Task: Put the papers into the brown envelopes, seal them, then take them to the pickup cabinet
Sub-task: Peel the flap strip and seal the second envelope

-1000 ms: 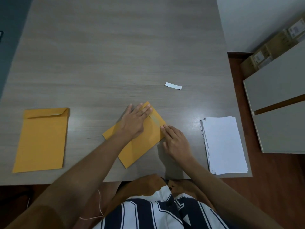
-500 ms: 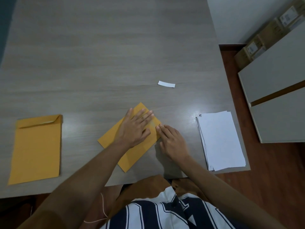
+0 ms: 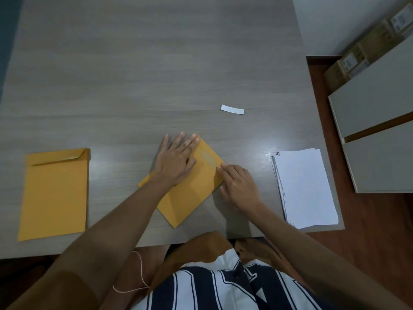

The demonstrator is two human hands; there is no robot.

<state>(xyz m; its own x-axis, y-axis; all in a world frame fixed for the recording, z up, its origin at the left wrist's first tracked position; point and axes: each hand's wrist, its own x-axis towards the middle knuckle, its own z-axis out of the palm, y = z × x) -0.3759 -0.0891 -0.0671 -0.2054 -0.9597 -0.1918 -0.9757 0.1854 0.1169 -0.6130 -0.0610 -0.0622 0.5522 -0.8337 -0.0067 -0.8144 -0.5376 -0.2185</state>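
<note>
No writing can be read: the labels on the cardboard boxes [image 3: 357,57] by the wall at the far right are too blurred, and both envelopes are blank.

The left hand [image 3: 176,162] lies flat, palm down, on the far end of the middle envelope [image 3: 192,193], its fingers [image 3: 190,144] spread and straight, pressing rather than gripping; the fingertips reach just past the envelope's far edge. The forearm runs diagonally from the lower left. The right hand [image 3: 237,184] rests at the envelope's right corner, fingers curled, with the tips pinched on the end of a pale glossy strip [image 3: 207,157] along the flap; whether they hold it or just press on it, I cannot tell.

This envelope lies turned diagonally on the grey wood-grain table [image 3: 134,63], near the front edge. A second envelope [image 3: 54,193] lies flat well to the left, flap at the far end, partly lifted. A stack of white papers [image 3: 306,189] sits at the table's right front corner. A small white slip [image 3: 232,109] lies alone beyond the hands. A white cabinet [image 3: 380,130] stands on the floor to the right.
</note>
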